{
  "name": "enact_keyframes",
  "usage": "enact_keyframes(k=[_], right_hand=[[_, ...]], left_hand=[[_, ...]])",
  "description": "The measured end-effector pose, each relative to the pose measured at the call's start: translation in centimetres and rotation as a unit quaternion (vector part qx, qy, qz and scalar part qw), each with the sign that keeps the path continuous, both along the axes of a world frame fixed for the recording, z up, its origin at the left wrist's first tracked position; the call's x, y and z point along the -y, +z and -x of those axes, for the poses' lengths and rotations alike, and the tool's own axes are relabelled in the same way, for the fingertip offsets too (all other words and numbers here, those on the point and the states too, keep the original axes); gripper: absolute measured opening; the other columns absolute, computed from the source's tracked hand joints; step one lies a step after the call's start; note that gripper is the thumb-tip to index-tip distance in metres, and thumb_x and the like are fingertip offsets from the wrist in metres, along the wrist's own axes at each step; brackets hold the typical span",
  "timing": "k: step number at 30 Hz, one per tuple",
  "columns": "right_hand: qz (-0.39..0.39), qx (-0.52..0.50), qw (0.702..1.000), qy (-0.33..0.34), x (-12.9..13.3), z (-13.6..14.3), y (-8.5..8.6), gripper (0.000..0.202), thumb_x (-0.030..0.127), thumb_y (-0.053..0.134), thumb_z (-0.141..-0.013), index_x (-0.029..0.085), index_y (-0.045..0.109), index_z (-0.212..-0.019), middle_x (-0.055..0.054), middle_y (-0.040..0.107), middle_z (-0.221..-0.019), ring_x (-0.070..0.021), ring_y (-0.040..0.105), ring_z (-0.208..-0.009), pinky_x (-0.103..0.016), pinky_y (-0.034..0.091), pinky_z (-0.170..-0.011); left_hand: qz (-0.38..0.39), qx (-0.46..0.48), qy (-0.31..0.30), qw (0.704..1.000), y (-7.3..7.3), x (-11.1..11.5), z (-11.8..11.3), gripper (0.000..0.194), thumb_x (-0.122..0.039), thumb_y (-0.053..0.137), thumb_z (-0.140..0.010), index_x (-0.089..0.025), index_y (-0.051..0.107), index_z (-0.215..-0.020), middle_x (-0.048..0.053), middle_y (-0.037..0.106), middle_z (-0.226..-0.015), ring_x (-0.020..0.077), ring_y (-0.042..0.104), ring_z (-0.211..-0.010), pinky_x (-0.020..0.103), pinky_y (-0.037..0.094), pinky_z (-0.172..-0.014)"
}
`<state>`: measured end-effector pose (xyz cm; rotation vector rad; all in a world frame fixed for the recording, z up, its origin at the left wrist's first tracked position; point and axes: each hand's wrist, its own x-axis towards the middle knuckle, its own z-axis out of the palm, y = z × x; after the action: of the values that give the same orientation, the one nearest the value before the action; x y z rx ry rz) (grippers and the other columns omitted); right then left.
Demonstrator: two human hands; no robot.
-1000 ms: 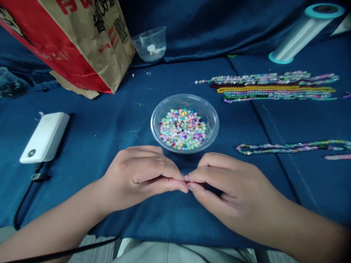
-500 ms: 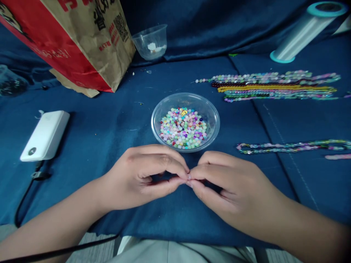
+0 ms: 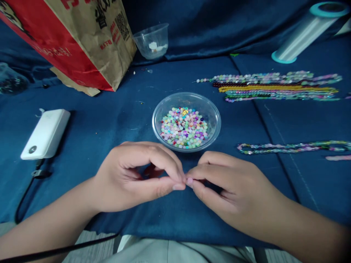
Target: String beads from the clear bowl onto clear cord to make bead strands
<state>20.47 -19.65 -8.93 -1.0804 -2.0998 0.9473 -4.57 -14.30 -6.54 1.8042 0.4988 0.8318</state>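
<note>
A small pink bead (image 3: 190, 180) shows between the thumb and forefinger of my right hand (image 3: 227, 186), which is closed on it. The fingertips of my left hand (image 3: 145, 175) are pinched together just left of the bead, close against the right fingertips; what they grip is too small to make out. Just beyond both hands stands a clear round bowl (image 3: 215, 135) with many multicoloured beads (image 3: 185, 128) in it.
Bead strands (image 3: 274, 88) lie at the back right, and another strand (image 3: 287, 147) lies nearer. A white power bank (image 3: 46, 135) with a black cable is at left. Behind stand a paper bag (image 3: 109, 58), a clear cup (image 3: 153, 42) and a tilted silvery spool (image 3: 307, 34).
My left fingertips have shifted slightly left and the thumb has turned. The pink bead now shows more clearly at my right fingertips. My right hand has hardly moved.
</note>
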Motion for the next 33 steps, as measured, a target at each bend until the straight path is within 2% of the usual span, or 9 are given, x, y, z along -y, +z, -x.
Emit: enact_keyframes(k=[4, 9, 13, 16, 20, 23, 25, 29, 33], right_hand=[[0.019, 0.003, 1.000, 0.008, 0.2, 0.1, -0.2, 0.021, 0.012, 0.065, -0.108, 0.019, 0.084, -0.105, 0.000, 0.068, -0.090, -0.0140, 0.063, -0.084, -0.029, 0.046, -0.075], [0.022, 0.009, 1.000, 0.018, 0.4, 0.1, -0.6, 0.020, 0.015, 0.065, -0.110, 0.020, 0.084, -0.109, -0.002, 0.071, -0.094, -0.0157, 0.065, -0.088, -0.031, 0.049, -0.079], [0.025, 0.007, 1.000, 0.007, 0.1, 0.0, -0.2, 0.019, 0.013, 0.066, -0.108, 0.021, 0.083, -0.104, -0.001, 0.072, -0.094, -0.0153, 0.067, -0.086, -0.030, 0.050, -0.077], [0.039, -0.011, 0.999, -0.022, -0.2, -0.1, 0.3, 0.020, 0.013, 0.067, -0.107, 0.023, 0.084, -0.105, 0.000, 0.073, -0.092, -0.0127, 0.069, -0.082, -0.027, 0.051, -0.072], [0.036, -0.059, 0.996, -0.057, -0.2, -0.3, 1.0, 0.017, 0.016, 0.073, -0.105, 0.024, 0.085, -0.113, 0.001, 0.077, -0.093, -0.0108, 0.071, -0.079, -0.024, 0.055, -0.073], [0.029, -0.099, 0.994, -0.039, -0.1, -0.3, 1.4, 0.018, 0.018, 0.079, -0.101, 0.021, 0.085, -0.118, 0.002, 0.077, -0.092, -0.0087, 0.071, -0.079, -0.020, 0.057, -0.075], [0.031, -0.109, 0.993, -0.021, -0.1, -0.3, 1.5, 0.017, 0.017, 0.081, -0.098, 0.019, 0.085, -0.114, 0.002, 0.076, -0.090, -0.0077, 0.071, -0.078, -0.018, 0.056, -0.073], [0.032, -0.114, 0.993, -0.013, -0.1, -0.2, 1.6, 0.012, 0.010, 0.076, -0.098, 0.018, 0.085, -0.097, 0.003, 0.072, -0.081, -0.0053, 0.066, -0.072, -0.015, 0.052, -0.068], [0.032, -0.106, 0.994, -0.023, -0.3, -0.1, 1.5, 0.015, 0.009, 0.074, -0.097, 0.019, 0.086, -0.093, 0.003, 0.073, -0.079, -0.0056, 0.066, -0.070, -0.015, 0.050, -0.066]], left_hand=[[0.109, 0.099, -0.018, 0.989, -0.1, 0.0, 0.4, 0.020, -0.001, 0.088, -0.092, -0.012, 0.072, -0.095, 0.001, 0.081, -0.092, 0.0074, 0.077, -0.083, 0.016, 0.065, -0.081], [0.237, 0.179, -0.086, 0.951, -0.4, 0.1, 1.1, 0.024, -0.015, 0.087, -0.099, -0.017, 0.064, -0.092, -0.004, 0.077, -0.090, 0.0033, 0.071, -0.077, 0.011, 0.062, -0.078], [0.277, 0.229, -0.103, 0.928, -0.2, 0.1, 1.3, 0.034, -0.018, 0.088, -0.099, -0.018, 0.057, -0.085, -0.007, 0.071, -0.084, 0.0018, 0.061, -0.071, 0.007, 0.055, -0.074], [0.280, 0.226, -0.091, 0.929, 0.0, 0.1, 1.2, 0.040, -0.016, 0.088, -0.098, -0.018, 0.052, -0.080, -0.008, 0.066, -0.078, 0.0017, 0.053, -0.063, 0.007, 0.053, -0.068], [0.227, 0.179, -0.061, 0.955, 0.0, 0.4, 0.9, 0.032, -0.016, 0.088, -0.098, -0.019, 0.059, -0.084, -0.005, 0.074, -0.083, 0.0038, 0.066, -0.067, 0.010, 0.059, -0.067], [0.110, 0.112, -0.012, 0.988, 0.0, 0.5, 0.4, 0.022, -0.004, 0.089, -0.091, -0.015, 0.070, -0.092, 0.001, 0.081, -0.090, 0.0098, 0.077, -0.078, 0.018, 0.065, -0.075], [0.025, 0.059, 0.001, 0.998, 0.1, 0.6, 0.0, 0.023, 0.003, 0.089, -0.087, -0.013, 0.075, -0.096, 0.005, 0.083, -0.093, 0.0123, 0.080, -0.083, 0.020, 0.067, -0.078], [-0.081, -0.029, 0.005, 0.996, 0.1, 0.6, -0.3, 0.020, 0.001, 0.083, -0.091, -0.014, 0.077, -0.104, 0.006, 0.084, -0.095, 0.0146, 0.082, -0.085, 0.020, 0.068, -0.077], [-0.116, -0.048, 0.048, 0.991, -0.3, 0.5, -0.2, 0.020, -0.006, 0.082, -0.094, -0.017, 0.077, -0.110, 0.004, 0.083, -0.091, 0.0130, 0.077, -0.075, 0.019, 0.062, -0.063]])
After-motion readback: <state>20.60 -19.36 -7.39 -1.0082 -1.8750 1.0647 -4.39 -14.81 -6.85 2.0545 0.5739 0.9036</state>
